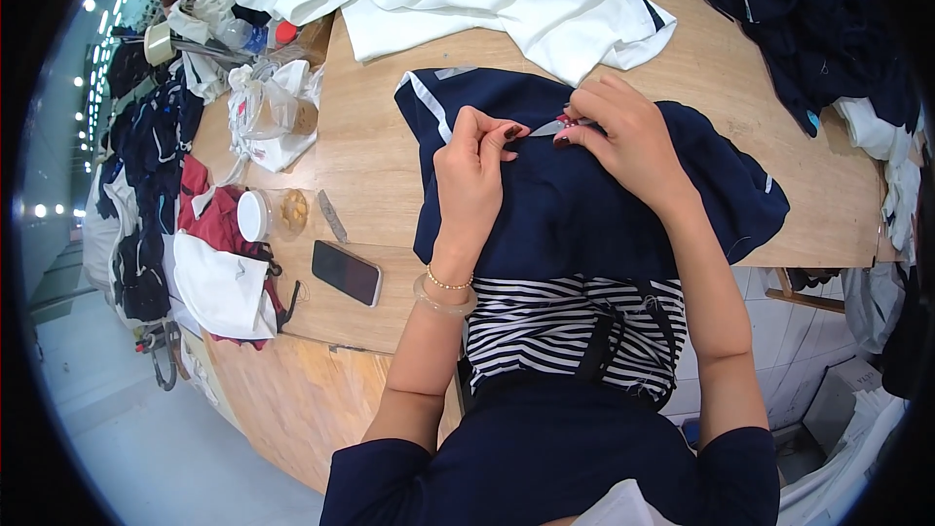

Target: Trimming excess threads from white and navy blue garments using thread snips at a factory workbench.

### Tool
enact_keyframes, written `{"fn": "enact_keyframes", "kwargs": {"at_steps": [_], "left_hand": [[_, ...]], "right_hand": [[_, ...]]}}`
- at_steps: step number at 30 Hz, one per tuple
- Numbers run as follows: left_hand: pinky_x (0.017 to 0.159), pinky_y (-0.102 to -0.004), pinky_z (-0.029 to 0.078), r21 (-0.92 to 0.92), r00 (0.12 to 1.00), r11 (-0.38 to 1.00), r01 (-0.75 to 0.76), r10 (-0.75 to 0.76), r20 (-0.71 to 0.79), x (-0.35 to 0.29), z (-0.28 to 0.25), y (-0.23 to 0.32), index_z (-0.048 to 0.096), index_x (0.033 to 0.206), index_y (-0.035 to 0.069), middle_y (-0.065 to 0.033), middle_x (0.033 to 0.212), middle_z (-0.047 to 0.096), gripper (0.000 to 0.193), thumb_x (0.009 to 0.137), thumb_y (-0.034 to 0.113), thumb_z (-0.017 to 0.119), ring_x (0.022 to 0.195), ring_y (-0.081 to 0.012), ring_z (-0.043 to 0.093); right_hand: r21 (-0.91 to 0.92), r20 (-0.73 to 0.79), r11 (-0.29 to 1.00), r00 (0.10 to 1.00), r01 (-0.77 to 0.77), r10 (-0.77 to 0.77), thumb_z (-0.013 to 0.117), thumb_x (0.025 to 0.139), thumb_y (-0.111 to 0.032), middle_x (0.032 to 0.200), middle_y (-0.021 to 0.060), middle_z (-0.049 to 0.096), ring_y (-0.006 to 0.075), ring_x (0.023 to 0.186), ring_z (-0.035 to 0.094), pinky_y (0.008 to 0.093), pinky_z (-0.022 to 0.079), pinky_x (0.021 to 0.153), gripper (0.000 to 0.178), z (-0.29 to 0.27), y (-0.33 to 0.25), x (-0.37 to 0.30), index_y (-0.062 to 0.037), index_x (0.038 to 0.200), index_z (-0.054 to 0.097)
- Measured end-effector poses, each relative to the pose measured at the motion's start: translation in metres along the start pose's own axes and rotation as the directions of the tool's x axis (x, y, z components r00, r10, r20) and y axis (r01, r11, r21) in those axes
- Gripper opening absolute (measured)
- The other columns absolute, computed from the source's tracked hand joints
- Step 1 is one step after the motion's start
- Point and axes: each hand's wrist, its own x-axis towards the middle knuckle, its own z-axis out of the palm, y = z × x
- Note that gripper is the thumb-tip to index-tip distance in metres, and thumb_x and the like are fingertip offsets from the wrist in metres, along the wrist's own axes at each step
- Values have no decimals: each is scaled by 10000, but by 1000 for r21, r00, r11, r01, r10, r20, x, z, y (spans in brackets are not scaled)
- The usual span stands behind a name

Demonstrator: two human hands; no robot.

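Observation:
A navy cloth garment (575,205) with a white strip along its left edge lies bunched on the table and over the near edge toward my lap. My left hand (472,170) is closed in a pinch at a fold of this garment, thumb and forefinger together. Close to those fingertips is the pointed silver blade of small thread snips (547,129). My right hand (618,131) grips the snips, tip toward the left; the fingers hide most of their handle. Whether the blades touch cloth or a thread is too small to tell.
White cloth (467,0) is heaped at the far side, with dark garments (799,29) at the far right. To the left are a phone (347,273), a grey strip-like object (331,216), a clear jar (292,211), a white lid (254,216) and a bagged plastic cup (268,117).

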Motion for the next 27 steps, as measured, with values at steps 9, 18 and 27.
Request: {"fn": "enact_keyframes", "kwargs": {"at_steps": [9, 18, 27], "left_hand": [[601, -233, 542, -60, 998, 997, 54, -52, 22, 4, -2, -1, 530, 829, -40, -114, 774, 671, 124, 934, 18, 498, 778, -165, 692], [594, -233, 538, -72, 998, 996, 58, -56, 30, 6, -1, 1, 537, 826, -36, -115, 777, 674, 131, 935, 27, 499, 760, -157, 689], [704, -250, 510, -21, 999, 999, 38, -38, 22, 13, -25, -6, 556, 904, -16, -97, 894, 678, 175, 972, 132, 493, 834, -143, 645]], "right_hand": [[-16, 63, 997, 996, 69, -68, 710, 720, -161, 730, 50, 526, 238, 735, 495, 355, 427, 633, 244, 0, -1, 8, -45, 761, 500], [-51, 95, 992, 990, 112, -106, 712, 709, -161, 738, 48, 528, 241, 752, 509, 356, 439, 636, 238, 0, -4, 11, -46, 778, 515], [349, 122, 838, 907, -418, 402, 657, 821, -118, 788, 22, 573, 108, 760, 568, 232, 441, 710, 163, -34, 19, 12, -28, 937, 585]]}}
